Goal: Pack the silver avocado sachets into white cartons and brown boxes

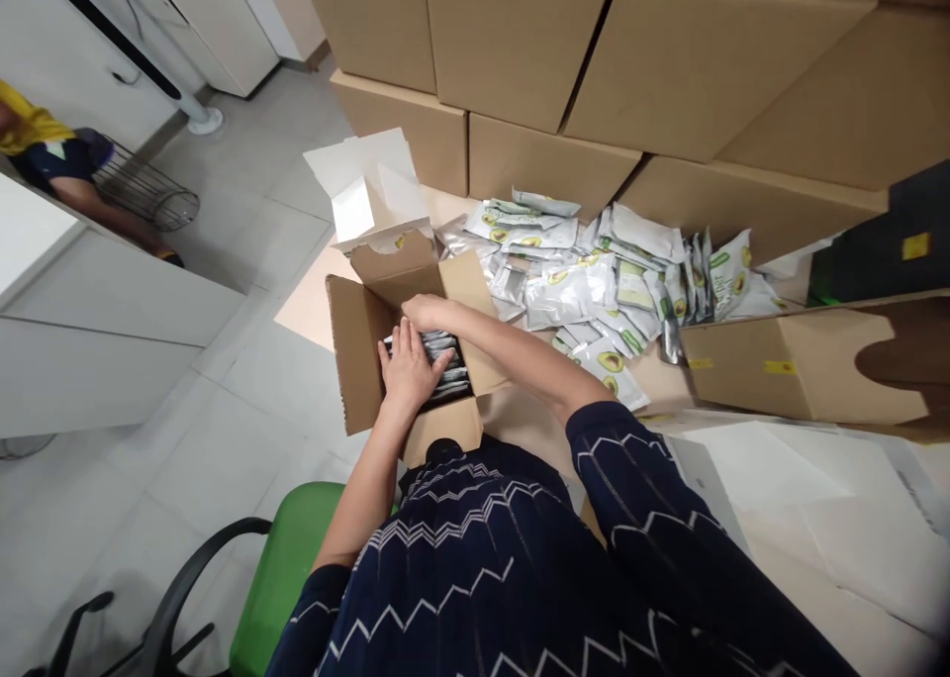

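Note:
A small open cardboard box (356, 360) stands in front of my body with its flaps folded out. Inside it, flat silvery sachets (451, 380) are packed on edge in a row. My left hand (412, 365) lies over the sachets at the box's left side, fingers stretched out and thumb apart. Just beyond its fingertips, my right hand (425, 311) reaches into the far part of the box with curled fingers. Whatever the right fingers hold is hidden. To the right of the box lies a loose pile of white and green sachets (571, 286) with avocado pictures.
Large cardboard cartons (520, 44) are stacked behind the pile. A white open box (371, 187) stands beyond the small box. Another open carton (787, 360) is at the right. A green chair (293, 558) stands at lower left; a person (45, 147) is at far left.

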Demonstrator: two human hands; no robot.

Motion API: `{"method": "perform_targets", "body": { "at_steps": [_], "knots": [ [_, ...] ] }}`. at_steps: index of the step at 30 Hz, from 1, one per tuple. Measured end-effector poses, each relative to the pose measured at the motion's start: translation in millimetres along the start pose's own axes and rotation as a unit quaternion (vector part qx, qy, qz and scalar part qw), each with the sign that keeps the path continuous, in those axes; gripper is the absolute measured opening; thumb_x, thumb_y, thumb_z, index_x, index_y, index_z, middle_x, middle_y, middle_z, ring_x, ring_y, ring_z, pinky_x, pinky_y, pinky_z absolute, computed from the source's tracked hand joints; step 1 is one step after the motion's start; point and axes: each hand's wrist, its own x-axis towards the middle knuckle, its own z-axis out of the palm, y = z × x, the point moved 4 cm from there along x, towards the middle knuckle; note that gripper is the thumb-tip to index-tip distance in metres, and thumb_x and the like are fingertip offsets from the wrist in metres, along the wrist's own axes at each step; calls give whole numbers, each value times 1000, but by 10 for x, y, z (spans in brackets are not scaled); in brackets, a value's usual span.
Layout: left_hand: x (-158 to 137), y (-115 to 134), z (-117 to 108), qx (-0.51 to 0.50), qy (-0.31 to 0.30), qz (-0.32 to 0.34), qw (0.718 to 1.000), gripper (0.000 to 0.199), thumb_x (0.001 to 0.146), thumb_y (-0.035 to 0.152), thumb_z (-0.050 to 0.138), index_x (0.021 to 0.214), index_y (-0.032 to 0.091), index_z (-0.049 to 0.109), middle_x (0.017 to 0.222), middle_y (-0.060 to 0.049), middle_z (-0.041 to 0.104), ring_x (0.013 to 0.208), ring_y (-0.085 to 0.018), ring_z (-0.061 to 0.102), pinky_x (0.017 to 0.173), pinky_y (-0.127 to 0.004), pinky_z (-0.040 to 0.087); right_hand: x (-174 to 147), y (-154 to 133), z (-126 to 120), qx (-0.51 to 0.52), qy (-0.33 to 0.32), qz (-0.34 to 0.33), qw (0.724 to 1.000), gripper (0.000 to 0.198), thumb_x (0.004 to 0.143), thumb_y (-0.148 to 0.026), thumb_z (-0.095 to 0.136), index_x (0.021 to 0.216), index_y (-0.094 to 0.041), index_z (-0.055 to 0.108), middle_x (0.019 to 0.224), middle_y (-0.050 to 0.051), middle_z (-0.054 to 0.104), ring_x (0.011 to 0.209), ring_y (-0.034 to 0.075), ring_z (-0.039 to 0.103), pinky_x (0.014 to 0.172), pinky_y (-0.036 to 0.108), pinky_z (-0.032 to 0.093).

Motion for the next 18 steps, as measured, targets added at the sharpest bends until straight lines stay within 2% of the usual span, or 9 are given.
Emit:
{"method": "perform_targets", "body": {
  "at_steps": [2, 3, 5, 8, 10, 12, 14, 16, 18],
  "knots": [
    [1, -6, 2, 3, 5, 1, 1000, 85, 96, 63, 31, 156, 3, 24, 164, -20, 22, 152, -34, 25, 122, -59, 19, -148, 37, -101, 80, 85, -50, 992, 33, 91, -19, 62, 120, -7, 68, 117, 22, 71, 110, 30, 69, 91, 34, 54],
    [1, -8, 4, 5, 7, 1, 1000, 84, 96, 62, 31, 157, 3, 24, 164, -20, 22, 151, -34, 25, 122, -59, 19, -242, 92, -171, 136, 143, -79, 977, 36, 91, -17, 60, 126, -10, 65, 121, 19, 71, 111, 27, 69, 94, 34, 53],
    [-2, -7, 8, 8, 8, 3, 1000, 84, 97, 62, 31, 157, 4, 23, 164, -19, 22, 151, -34, 25, 122, -58, 19, -447, 331, -305, 263, 265, -108, 921, 40, 94, -17, 56, 133, -17, 59, 122, 12, 71, 107, 19, 70, 95, 31, 53],
    [-8, 3, 4, 10, 11, 7, 1000, 84, 97, 62, 31, 157, 5, 23, 164, -19, 22, 151, -34, 25, 122, -58, 19, -691, 998, -325, 389, 402, -22, 829, 35, 98, -27, 47, 131, -20, 57, 115, 7, 72, 90, 13, 71, 87, 28, 56],
    [-11, 11, -3, 11, 15, 7, 1000, 84, 97, 62, 31, 157, 5, 23, 164, -19, 23, 151, -34, 26, 122, -58, 19, -797, 1502, -176, 392, 451, 89, 797, 36, 97, -27, 43, 128, -17, 58, 113, 8, 72, 88, 13, 71, 86, 29, 57],
    [-12, 16, -8, 12, 18, 6, 1000, 83, 96, 62, 31, 157, 6, 24, 164, -19, 23, 151, -34, 26, 122, -58, 19, -845, 1903, 69, 340, 442, 193, 808, 34, 92, -21, 46, 121, -12, 63, 115, 12, 71, 101, 18, 70, 96, 34, 53],
    [-10, 18, -6, 12, 19, 6, 1000, 84, 96, 63, 32, 157, 6, 24, 163, -20, 24, 151, -34, 26, 121, -59, 19, -836, 2126, 357, 274, 378, 258, 846, 43, 84, -15, 55, 126, -10, 62, 128, 16, 66, 119, 24, 63, 106, 40, 47],
    [-7, 17, 1, 11, 20, 7, 1000, 85, 95, 64, 33, 157, 6, 24, 163, -20, 24, 151, -35, 27, 121, -60, 20, -804, 2173, 623, 233, 316, 280, 876, 60, 77, -13, 62, 136, -11, 56, 145, 19, 54, 134, 30, 52, 112, 45, 41],
    [-4, 13, 11, 9, 22, 8, 1000, 85, 95, 64, 33, 157, 6, 24, 164, -19, 24, 151, -35, 27, 121, -60, 19, -778, 2099, 816, 223, 293, 280, 887, 64, 76, -16, 66, 139, -13, 55, 153, 21, 44, 143, 34, 42, 115, 50, 36]
  ]
}}
